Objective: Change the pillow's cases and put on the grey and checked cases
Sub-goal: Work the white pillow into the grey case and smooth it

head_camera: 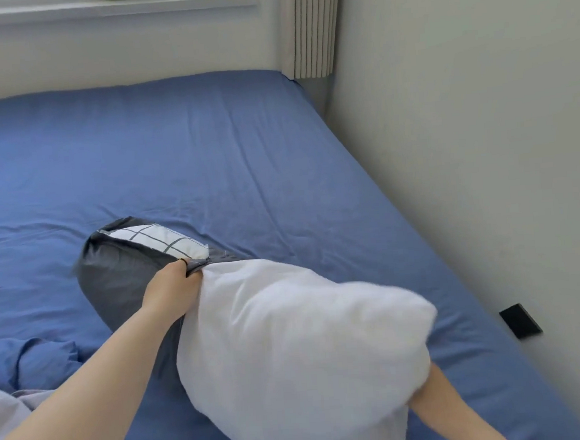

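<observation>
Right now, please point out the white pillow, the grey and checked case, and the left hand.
white pillow (301, 349), head view, middle of its bare side.
grey and checked case (114, 278), head view, its grey outer cloth.
left hand (169, 285), head view, back of the hand.

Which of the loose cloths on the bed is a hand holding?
The dark grey pillowcase with the white checked side; the left hand grips its edge beside the bare white pillow. The crumpled blue cloth and pale lilac cloth lie untouched.

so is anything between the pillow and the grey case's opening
Nothing visible. The left hand grips the grey case at its mouth, and the white pillow meets that edge.
</observation>
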Demonstrator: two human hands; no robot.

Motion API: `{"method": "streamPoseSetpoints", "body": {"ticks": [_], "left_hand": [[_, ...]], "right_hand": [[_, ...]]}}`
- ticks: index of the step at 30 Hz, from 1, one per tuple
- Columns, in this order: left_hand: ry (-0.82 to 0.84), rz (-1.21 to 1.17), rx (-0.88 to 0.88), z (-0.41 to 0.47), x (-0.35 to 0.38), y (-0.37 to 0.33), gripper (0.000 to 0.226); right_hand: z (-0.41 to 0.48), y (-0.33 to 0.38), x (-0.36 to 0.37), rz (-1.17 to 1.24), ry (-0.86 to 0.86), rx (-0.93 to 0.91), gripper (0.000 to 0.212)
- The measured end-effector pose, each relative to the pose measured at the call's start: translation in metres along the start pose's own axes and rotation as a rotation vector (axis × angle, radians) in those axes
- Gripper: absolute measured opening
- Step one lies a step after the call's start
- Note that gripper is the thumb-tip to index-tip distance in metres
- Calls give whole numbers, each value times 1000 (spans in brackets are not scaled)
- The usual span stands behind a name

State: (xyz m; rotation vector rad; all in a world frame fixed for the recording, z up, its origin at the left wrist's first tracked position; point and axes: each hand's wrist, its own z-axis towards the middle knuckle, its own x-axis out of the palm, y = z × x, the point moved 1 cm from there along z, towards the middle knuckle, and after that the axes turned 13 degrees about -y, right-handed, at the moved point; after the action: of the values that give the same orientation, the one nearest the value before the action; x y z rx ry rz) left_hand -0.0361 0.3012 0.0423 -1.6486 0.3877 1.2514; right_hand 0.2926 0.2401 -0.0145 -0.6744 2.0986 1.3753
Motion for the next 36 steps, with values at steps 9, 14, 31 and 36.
{"method": "streamPoseSetpoints", "body": {"ticks": [9,14,31,36], "left_hand": [[21,-642,-45,-34,-15,-40,35],[189,-973,31,-54,-35,-74,57],[10,-1065,-318,-57,-29,-73,31],[-52,-1039,-372,-38,-24,-40,9]], "right_hand": [[10,102,-27,341,-435,-233,24],[21,176,-82,190,-611,-392,38],[-11,316,-81,-184,-416,-973,30],[-2,246,-129,325,-887,-1094,33]]}}
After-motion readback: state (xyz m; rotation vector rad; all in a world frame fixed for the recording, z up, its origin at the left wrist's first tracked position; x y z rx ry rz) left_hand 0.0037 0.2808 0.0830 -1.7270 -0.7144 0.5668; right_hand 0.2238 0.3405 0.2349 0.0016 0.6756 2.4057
